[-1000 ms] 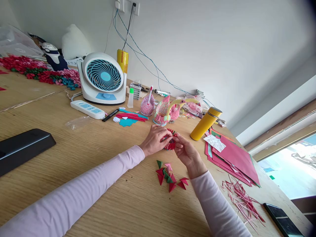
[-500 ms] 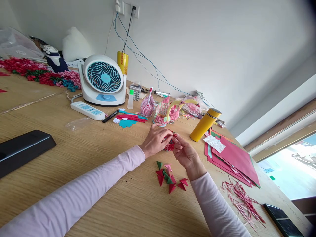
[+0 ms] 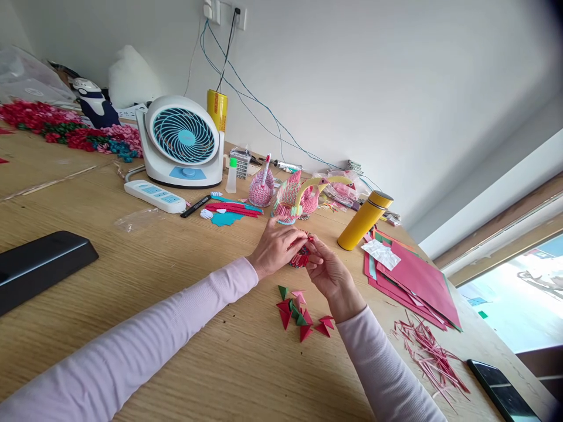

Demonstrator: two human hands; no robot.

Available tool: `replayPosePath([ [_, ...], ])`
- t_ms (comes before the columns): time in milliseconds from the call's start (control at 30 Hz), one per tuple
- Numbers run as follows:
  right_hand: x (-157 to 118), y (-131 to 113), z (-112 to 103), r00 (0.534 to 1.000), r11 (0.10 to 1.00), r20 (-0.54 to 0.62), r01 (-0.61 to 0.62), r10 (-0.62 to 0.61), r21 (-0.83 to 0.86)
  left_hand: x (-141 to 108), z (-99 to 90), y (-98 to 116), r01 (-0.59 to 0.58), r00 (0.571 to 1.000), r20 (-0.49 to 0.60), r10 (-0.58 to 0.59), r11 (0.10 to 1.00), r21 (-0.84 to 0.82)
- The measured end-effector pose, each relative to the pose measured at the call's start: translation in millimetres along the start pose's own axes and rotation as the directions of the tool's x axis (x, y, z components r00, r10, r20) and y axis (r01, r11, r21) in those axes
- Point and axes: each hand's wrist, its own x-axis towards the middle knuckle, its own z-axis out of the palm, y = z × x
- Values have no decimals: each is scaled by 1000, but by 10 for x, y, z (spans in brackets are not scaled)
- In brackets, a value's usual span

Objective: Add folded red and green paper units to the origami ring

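Observation:
Between my two hands is a small round piece of folded paper (image 3: 299, 259), mostly red with some darker colours. My left hand (image 3: 277, 246) is closed on its far left side, thumb and fingers pinched at the top. From the right, my right hand (image 3: 329, 271) grips the same piece, its fingertips meeting the left ones at the upper edge. Both hands cover much of it. Just below, on the table, lie several folded paper triangles (image 3: 303, 316) in red, green and pink. Behind the hands stands a pink folded-paper swan (image 3: 288, 199).
A white fan (image 3: 185, 140) and a power strip (image 3: 153, 196) stand at the back left. To the right are a yellow flask (image 3: 365, 221), red paper sheets (image 3: 426, 281), thin paper strips (image 3: 428, 357) and a phone (image 3: 505, 390). A black case (image 3: 44, 269) lies at left.
My fingers have shifted slightly at the top of the paper piece, which is turned a little. The view has moved a touch; the loose triangles lie as before.

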Motion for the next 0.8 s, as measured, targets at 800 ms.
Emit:
replayPosePath([
  [800,-102,131,151,993,992,-113,-16,31,125,13,-36,7,-56,998,16,56,998,40],
])
